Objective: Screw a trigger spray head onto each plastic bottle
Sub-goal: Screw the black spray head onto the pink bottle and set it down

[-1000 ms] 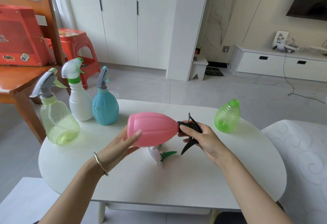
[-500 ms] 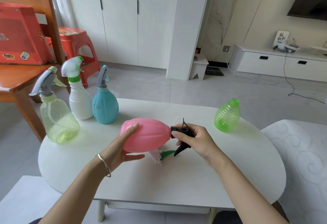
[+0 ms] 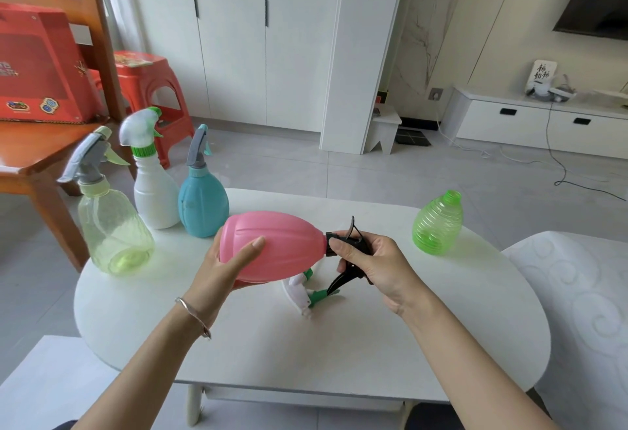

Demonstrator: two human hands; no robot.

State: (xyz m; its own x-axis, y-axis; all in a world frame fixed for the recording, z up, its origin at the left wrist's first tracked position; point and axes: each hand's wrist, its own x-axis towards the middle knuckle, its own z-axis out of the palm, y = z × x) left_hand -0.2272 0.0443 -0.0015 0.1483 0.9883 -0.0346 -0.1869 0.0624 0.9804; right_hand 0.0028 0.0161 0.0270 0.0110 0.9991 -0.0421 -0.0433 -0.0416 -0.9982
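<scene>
We begin at the right hand [image 3: 377, 263], whose fingers and thumb are curled round the black spray head [image 3: 341, 280]. One curved black tip sticks up above the fingers and another points down below them. The head's collar sits against the neck of the pink bottle [image 3: 282, 246]; we cannot tell how far it is screwed on.

The left hand [image 3: 224, 266], with a thin bracelet [image 3: 193, 315] at the wrist, grips the bottle's round body from beneath and from the near side, the thumb laid across the front. The bottle is held on its side above the table [image 3: 339, 344], neck pointing right.

Just under the bottle a white spray head with a green trigger [image 3: 299, 293] lies loose on the table. Off to the right, well apart from both hands, a green ribbed bottle [image 3: 438, 225] stands upright with its neck open and no head on it.

At the table's far left we see three bottles standing close together, each with a head fitted: a blue bottle [image 3: 203, 205] with a grey head, a white bottle [image 3: 154, 191] with a white head and green collar, and a clear yellowish bottle [image 3: 114, 225] with a grey head.

Beyond them stand a red box [image 3: 34, 65] on wooden furniture, a red stool [image 3: 149, 89] and white cupboards [image 3: 238, 38].
</scene>
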